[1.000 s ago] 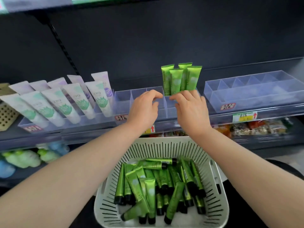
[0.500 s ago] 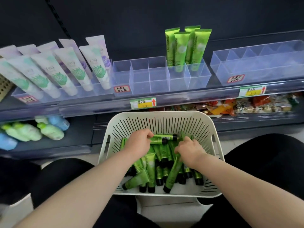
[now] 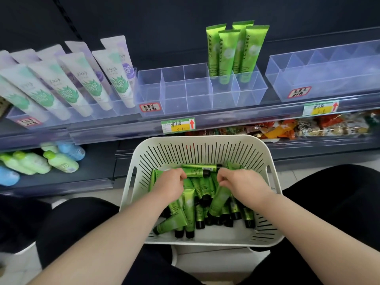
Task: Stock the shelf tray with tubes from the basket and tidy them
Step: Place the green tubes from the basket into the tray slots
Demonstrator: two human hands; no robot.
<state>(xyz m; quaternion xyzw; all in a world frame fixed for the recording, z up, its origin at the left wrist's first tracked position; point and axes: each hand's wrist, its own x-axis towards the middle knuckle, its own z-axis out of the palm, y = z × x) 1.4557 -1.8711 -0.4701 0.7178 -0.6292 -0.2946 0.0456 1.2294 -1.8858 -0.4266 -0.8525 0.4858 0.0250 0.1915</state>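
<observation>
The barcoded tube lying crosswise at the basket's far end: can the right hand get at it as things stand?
Probably yes. The barcoded tube lies uncovered atop the pile, and the right hand is beside its black cap, nothing between. Whether that hand holds another tube is unclear.

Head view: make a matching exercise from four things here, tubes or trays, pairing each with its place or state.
Things
1. standing green tubes
2. loose green tubes
3. pale leaf-print tubes
4. far-right tray

Places or states
a. leaning back, furthest left
b. heaped in the basket, under the left hand and right hand
c. upright in the middle tray
d. holds no tubes

Pairs: 1-c, 2-b, 3-a, 4-d
</observation>
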